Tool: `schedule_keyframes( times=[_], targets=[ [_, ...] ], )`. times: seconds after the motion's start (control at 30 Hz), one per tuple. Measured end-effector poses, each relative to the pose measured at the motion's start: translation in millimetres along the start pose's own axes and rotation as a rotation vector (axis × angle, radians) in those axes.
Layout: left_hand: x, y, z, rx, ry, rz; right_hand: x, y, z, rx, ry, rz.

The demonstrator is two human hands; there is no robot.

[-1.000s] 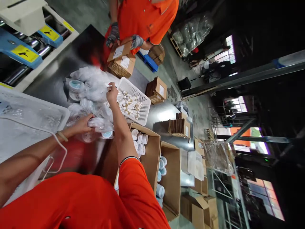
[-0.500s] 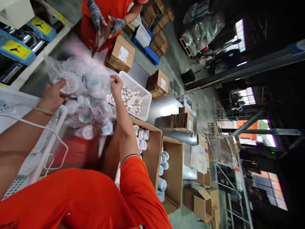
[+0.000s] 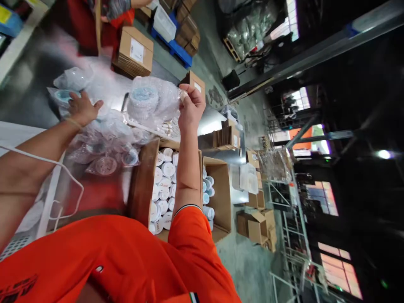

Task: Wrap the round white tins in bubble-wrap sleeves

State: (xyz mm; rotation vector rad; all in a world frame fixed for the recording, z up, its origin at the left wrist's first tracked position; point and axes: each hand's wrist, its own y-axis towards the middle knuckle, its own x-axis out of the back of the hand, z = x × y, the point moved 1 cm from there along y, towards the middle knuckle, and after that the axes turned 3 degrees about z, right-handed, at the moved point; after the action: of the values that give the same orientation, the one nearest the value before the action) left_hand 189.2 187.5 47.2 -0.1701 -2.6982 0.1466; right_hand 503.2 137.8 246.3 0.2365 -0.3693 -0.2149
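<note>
My right hand point(image 3: 192, 104) pinches one end of a bubble-wrap bag point(image 3: 144, 97), which holds a round, blue-topped item and hangs over a white basket point(image 3: 175, 126). The bag covers much of that basket and its small white pieces. My left hand point(image 3: 83, 110) has its fingers spread over another bubble-wrapped pack point(image 3: 64, 96) with a blue ring showing. Closer to me lies a heap of bubble-wrapped round items point(image 3: 106, 165) on the metal table, some with pinkish and some with blue tops.
Beside my right arm stands a carton point(image 3: 141, 185) of round, white-lidded containers point(image 3: 164, 185), then a second carton point(image 3: 221, 189) with blue-lidded ones. Stacks of flat cardboard point(image 3: 134, 50) rest on the table. A co-worker's gloved hand point(image 3: 117, 8) is across from me. A white cable point(image 3: 67, 170) loops near my left arm.
My right hand has moved right, drawing the bag over the basket. My left hand has gone from gripping a wrapped item to spreading its fingers on another pack. The whole view has shifted.
</note>
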Motion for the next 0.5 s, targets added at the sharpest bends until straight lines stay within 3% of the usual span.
schedule_keyframes(
  times=[0.07,0.1,0.17,0.23,0.33,0.4,0.5],
  targets=[
    [4.4,-34,-33,-0.14,-0.003,-0.061,17,-30,7,-0.001,0.003,-0.05],
    [3.4,-56,-51,-0.281,-0.041,-0.026,23,-44,10,-0.025,-0.006,-0.061],
    [-5.2,-107,-85,-0.579,-0.092,0.154,32,-73,15,-0.096,-0.02,-0.095],
    [-18.5,-154,-110,-0.728,-0.086,0.286,40,-102,21,-0.165,-0.008,-0.134],
    [-36.7,-196,-131,-0.671,-0.121,0.344,56,-146,30,-0.246,0.045,-0.198],
    [-45.9,-207,-137,-0.545,-0.238,0.396,71,-177,36,-0.304,0.091,-0.23],
    [-63.3,-215,-141,-0.261,-0.543,0.608,96,-224,38,-0.421,0.189,-0.268]
  ],
)
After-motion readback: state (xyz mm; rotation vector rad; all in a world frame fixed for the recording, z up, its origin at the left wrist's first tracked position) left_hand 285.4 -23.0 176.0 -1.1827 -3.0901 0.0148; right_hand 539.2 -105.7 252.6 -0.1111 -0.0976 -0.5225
